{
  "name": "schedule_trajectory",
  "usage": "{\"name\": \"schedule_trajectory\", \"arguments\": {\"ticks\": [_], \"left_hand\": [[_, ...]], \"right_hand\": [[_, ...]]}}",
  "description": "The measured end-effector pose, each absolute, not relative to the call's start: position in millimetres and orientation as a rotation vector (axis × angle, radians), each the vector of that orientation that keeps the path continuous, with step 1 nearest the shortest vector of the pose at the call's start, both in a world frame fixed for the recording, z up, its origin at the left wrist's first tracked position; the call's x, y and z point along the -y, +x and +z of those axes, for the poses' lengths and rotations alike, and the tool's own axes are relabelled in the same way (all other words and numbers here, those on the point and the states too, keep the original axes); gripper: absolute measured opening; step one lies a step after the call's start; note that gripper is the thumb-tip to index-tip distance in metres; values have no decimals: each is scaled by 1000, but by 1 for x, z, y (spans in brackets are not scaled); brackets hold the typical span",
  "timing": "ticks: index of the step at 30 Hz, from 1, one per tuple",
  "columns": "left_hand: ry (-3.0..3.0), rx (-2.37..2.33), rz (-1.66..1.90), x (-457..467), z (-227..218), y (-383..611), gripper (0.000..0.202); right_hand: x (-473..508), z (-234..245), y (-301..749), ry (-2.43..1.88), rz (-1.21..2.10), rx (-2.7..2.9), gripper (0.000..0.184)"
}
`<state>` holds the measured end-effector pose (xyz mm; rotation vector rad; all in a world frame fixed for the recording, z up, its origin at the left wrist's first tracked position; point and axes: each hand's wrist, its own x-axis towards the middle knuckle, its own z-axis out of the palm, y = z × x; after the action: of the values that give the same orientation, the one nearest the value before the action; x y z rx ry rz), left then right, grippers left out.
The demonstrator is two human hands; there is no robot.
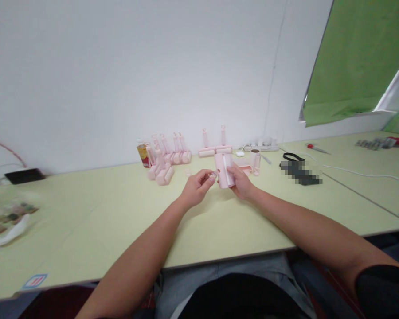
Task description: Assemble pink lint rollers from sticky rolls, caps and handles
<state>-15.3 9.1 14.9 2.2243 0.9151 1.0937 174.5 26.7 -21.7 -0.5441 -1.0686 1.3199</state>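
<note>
My right hand [242, 183] is wrapped round the right side of a pink lint roller case [222, 172], held upright above the table. A pale strip runs down the case, and a small round hole shows on its left face. Close to that hole, my left hand [198, 187] pinches something small and pale between thumb and fingertips, too small to name. Beyond the hands on the left stands a group of assembled pink lint rollers [165, 173] with upright handles. Two more lint rollers [206, 151] stand against the wall.
Right of the case are an open pink shell [245, 169] and a paper roll [255, 156]. A power strip [262, 146] lies by the wall. Farther right are a black strap [293, 157] and a red-handled screwdriver [317, 148]. A black device [25, 175] and a plastic bag [8, 230] lie left.
</note>
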Motion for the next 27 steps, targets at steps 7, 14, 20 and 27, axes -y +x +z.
{"name": "schedule_trajectory", "arguments": {"ticks": [7, 14, 20, 27], "left_hand": [[2440, -1040, 1069, -8, 21, -20, 41], [2611, -1145, 1018, -13, 21, -26, 40], [2721, -1164, 943, -16, 20, -29, 38], [2779, -1206, 870, -15, 20, -29, 32]], "right_hand": [[-25, -20, 178, -663, 982, 1254, 43], [-27, -18, 182, -716, 698, 1396, 58], [-31, -25, 183, -747, 654, 1535, 58], [-30, -30, 178, -792, 707, 1500, 59]]}}
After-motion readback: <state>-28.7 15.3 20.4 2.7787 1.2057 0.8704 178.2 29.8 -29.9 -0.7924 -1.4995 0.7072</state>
